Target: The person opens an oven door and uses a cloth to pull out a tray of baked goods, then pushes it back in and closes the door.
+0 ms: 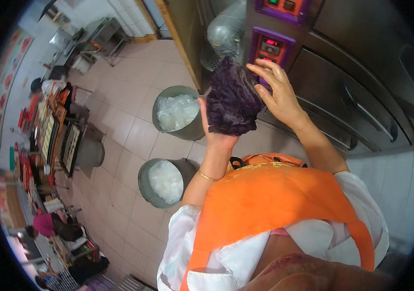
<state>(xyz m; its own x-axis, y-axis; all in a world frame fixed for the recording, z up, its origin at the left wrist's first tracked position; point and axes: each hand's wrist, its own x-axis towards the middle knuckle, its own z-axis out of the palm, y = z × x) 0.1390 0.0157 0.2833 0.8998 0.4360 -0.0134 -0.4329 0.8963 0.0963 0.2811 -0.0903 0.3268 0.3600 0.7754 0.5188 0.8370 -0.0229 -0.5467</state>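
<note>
A dark purple, crumpled bundle (233,99), leafy or cloth-like, rests upright in my left hand (220,139). My palm is under it, with the thumb along its left side; the other fingers are hidden behind it. I cannot tell exactly what kind of thing it is. At its upper right, my right hand (280,92) is open, fingers spread and slightly curved. Those fingertips are close beside the bundle, and whether they touch it is unclear.
Two grey buckets stand on the tiled floor to the left, the farther bucket (195,133) and the nearer bucket (144,186), both holding whitish translucent plastic. A metal oven (333,72) with lit panels stands at right. At far left, people work around tables (54,140).
</note>
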